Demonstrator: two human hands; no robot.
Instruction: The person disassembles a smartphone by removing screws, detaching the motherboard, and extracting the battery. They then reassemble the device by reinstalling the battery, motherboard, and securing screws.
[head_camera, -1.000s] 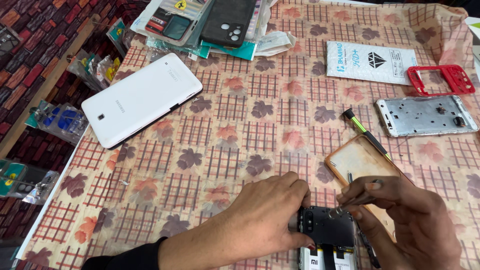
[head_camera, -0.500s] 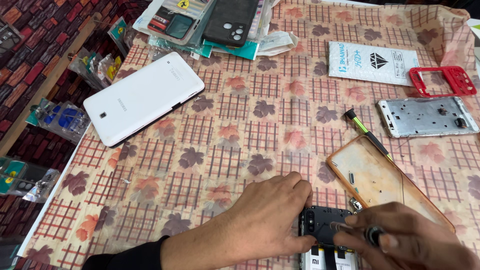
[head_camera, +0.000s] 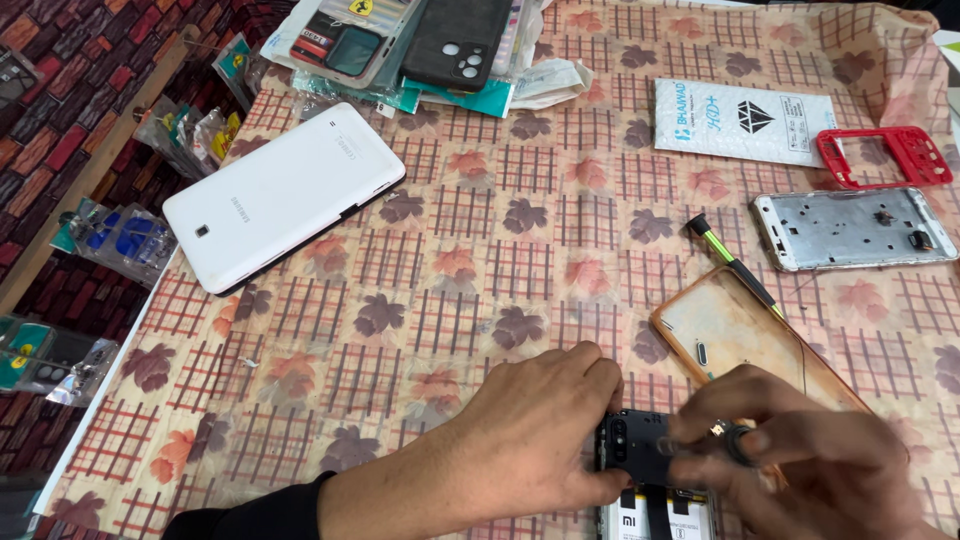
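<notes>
Both hands (head_camera: 690, 465) grip an opened black phone (head_camera: 640, 460).

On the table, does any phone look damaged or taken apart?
Yes. The phone under both hands lies open with its back removed. A bare silver frame and a red frame lie apart at right. The white tablet looks whole.

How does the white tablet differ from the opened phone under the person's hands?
The white tablet lies back up, closed and whole, with no hand on it; the opened phone has its back cover off and its insides showing. The tablet is clearly larger and sits far left, while the phone is held by the left hand and worked on by the right hand. Both lie flat on the patterned tablecloth.
</notes>
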